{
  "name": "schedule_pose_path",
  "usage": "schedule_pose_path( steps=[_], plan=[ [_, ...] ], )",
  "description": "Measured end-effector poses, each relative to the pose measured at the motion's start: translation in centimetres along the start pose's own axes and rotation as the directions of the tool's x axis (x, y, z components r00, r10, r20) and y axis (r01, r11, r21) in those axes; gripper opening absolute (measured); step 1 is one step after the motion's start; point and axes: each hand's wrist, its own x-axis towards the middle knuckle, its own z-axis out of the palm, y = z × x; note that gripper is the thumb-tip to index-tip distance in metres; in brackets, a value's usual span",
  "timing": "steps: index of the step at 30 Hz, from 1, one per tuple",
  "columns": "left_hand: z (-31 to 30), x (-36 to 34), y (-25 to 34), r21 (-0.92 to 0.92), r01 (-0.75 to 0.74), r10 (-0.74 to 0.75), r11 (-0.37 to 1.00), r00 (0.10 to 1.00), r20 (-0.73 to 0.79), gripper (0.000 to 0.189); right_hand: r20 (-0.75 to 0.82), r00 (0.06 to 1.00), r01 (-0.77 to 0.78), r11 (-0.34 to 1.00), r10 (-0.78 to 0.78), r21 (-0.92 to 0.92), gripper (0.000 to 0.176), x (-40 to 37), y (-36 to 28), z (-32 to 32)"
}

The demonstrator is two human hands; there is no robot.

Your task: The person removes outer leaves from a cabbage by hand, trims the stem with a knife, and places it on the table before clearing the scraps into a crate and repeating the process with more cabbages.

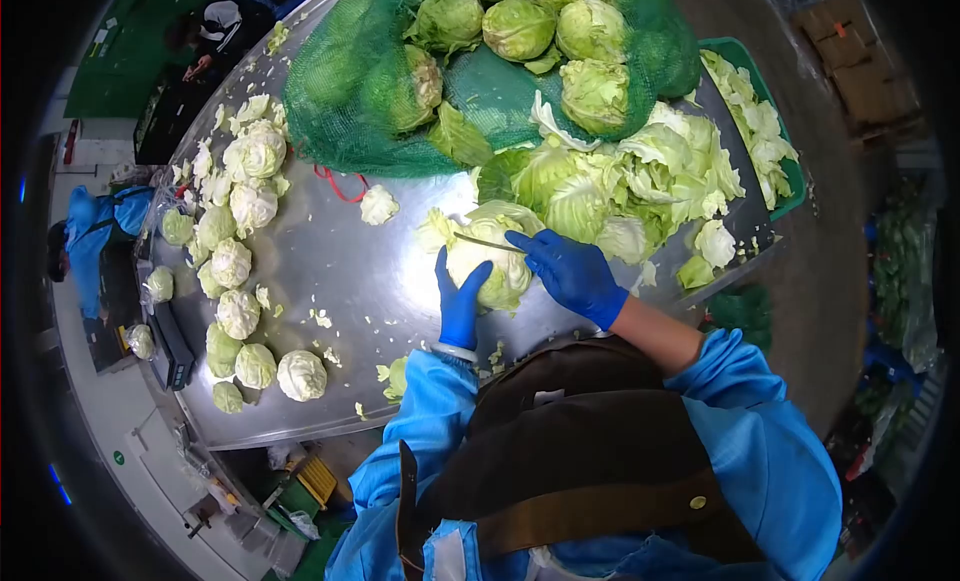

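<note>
Steadying the cabbage head (505, 273) over the steel table (350, 266), left hand (460, 303) has thumb and fingers spread around its near left side, holding it. Right hand (578, 274) is closed on the knife (487, 243), handle hidden in the glove; the blade lies across the upper face of the head, pointing left. Depth of any cut: cannot tell. Position of head: near the table's front edge, just ahead of the dark apron (580, 451). Room to the left: a broad strip of bare steel, flecked with small scraps, runs from the left hand to the trimmed cabbages (232, 264), which line the table's left side in a loose column. One larger leaf piece (379, 206) lies in that strip, near a red cord (345, 187). Room ahead and right: tighter. The green mesh bag (305, 116), opening toward the worker with whole cabbages inside, fills the far side; the pile of loose leaves (590, 186) comes close to the right hand and reaches toward the right edge. Beyond that edge stands a green bin (797, 184) holding more leaves.
</note>
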Motion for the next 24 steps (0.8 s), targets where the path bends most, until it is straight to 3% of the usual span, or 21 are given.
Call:
schedule_pose_path(
  steps=[8,11,12,15,16,17,18,19,20,21,22,23,24],
  plan=[
    [0.8,0.6,0.0,0.034,-0.039,0.040,0.999,0.999,-0.034,0.085,-0.009,0.998,-0.060,0.995,0.059,-0.079,0.039,1.3,1.2,2.8],
    [0.7,1.1,-1.2,0.028,-0.045,0.046,0.999,0.997,-0.056,0.086,-0.003,0.973,-0.230,0.972,0.231,-0.034,0.037,3.2,1.9,3.1],
    [0.5,0.9,-2.0,0.131,-0.107,0.116,0.986,0.991,-0.064,0.074,-0.064,0.945,-0.312,0.942,0.321,0.122,0.033,4.3,4.6,4.3],
    [0.1,-1.2,-0.2,-0.139,-0.023,0.029,0.990,0.999,0.038,0.088,-0.095,0.969,-0.203,0.956,0.227,0.214,0.046,3.9,6.3,4.7],
    [-0.5,-1.8,-0.6,-0.157,0.009,0.001,0.988,0.998,0.065,0.080,-0.053,0.967,-0.226,0.936,0.249,0.270,0.052,3.3,5.5,5.2],
    [-1.8,-2.1,-2.2,-0.134,-0.054,0.068,0.989,0.992,0.102,0.082,-0.004,0.962,-0.258,0.911,0.274,0.323,0.059,2.6,4.3,5.7],
    [-3.3,-1.6,-4.4,-0.120,-0.125,0.142,0.985,0.980,0.142,0.084,-0.102,0.944,-0.231,0.849,0.314,0.475,0.052,2.3,3.5,6.5],
    [-4.0,-1.2,-5.5,-0.110,-0.203,0.221,0.973,0.958,0.181,0.086,-0.073,0.935,-0.293,0.874,0.346,0.387,0.048,2.6,4.1,6.5],
    [-3.6,-2.1,-4.9,-0.154,-0.161,0.186,0.975,0.969,0.166,0.097,-0.045,0.924,-0.352,0.888,0.381,0.297,0.044,3.1,5.1,6.3],
    [-3.7,-2.3,-5.4,0.003,-0.209,0.206,0.978,0.967,0.148,0.102,-0.020,0.908,-0.406,0.890,0.419,0.206,0.041,3.5,5.7,6.2],
    [-3.9,-2.2,-5.8,0.163,-0.254,0.234,0.953,0.963,0.135,0.107,-0.099,0.910,-0.388,0.911,0.402,0.137,0.035,3.9,6.0,6.2],
    [-3.6,-2.1,-5.2,0.317,-0.294,0.268,0.902,0.955,0.124,0.112,-0.080,0.920,-0.371,0.917,0.384,0.147,0.039,4.2,5.6,5.8],
    [-3.3,-2.8,-4.6,0.203,-0.218,0.197,0.955,0.973,0.116,0.113,-0.054,0.928,-0.356,0.922,0.367,0.154,0.043,4.2,5.3,5.2]
  ],
)
